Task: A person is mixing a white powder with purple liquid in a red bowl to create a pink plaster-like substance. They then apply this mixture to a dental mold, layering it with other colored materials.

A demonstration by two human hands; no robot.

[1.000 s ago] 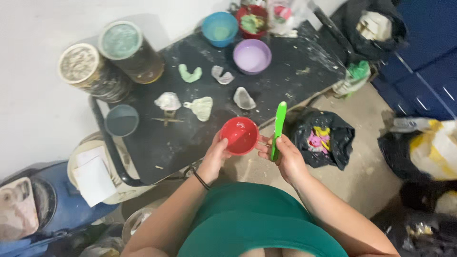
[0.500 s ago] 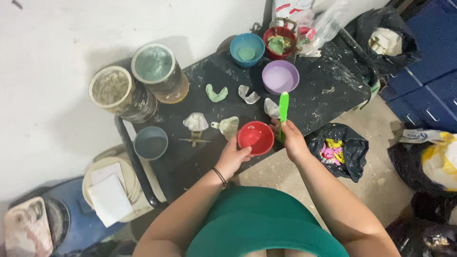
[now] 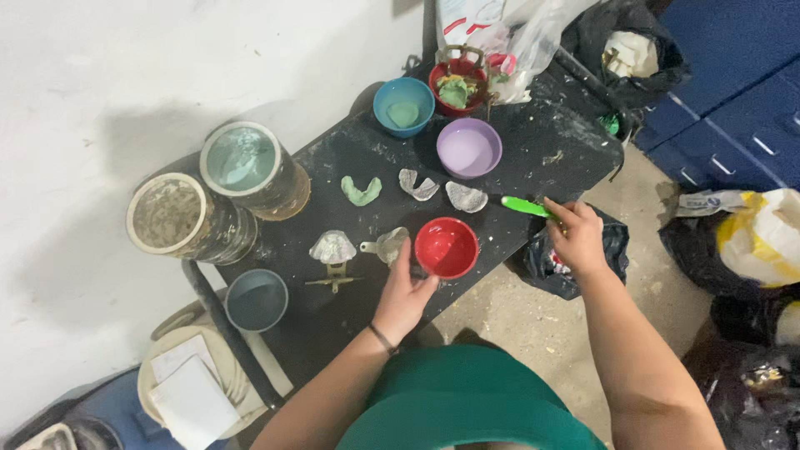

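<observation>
Five bowls sit on the black tabletop: a red one (image 3: 447,247) at the front edge, a purple one (image 3: 469,147), a blue one (image 3: 403,106), a second red one (image 3: 457,87) at the back edge, and a grey one (image 3: 257,300). Two tall tins (image 3: 250,167) (image 3: 185,217) stand at the left edge. Three dental casts (image 3: 361,192) (image 3: 417,185) (image 3: 466,197) lie mid-table. One green spatula (image 3: 527,207).

Red bowl (image 3: 447,247), green spatula (image 3: 525,206)

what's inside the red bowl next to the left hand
The red bowl looks empty: only its smooth red inside shows, with no paste or powder visible. The left hand grips its near rim, so that edge and whatever lies under the bowl are hidden.
</observation>
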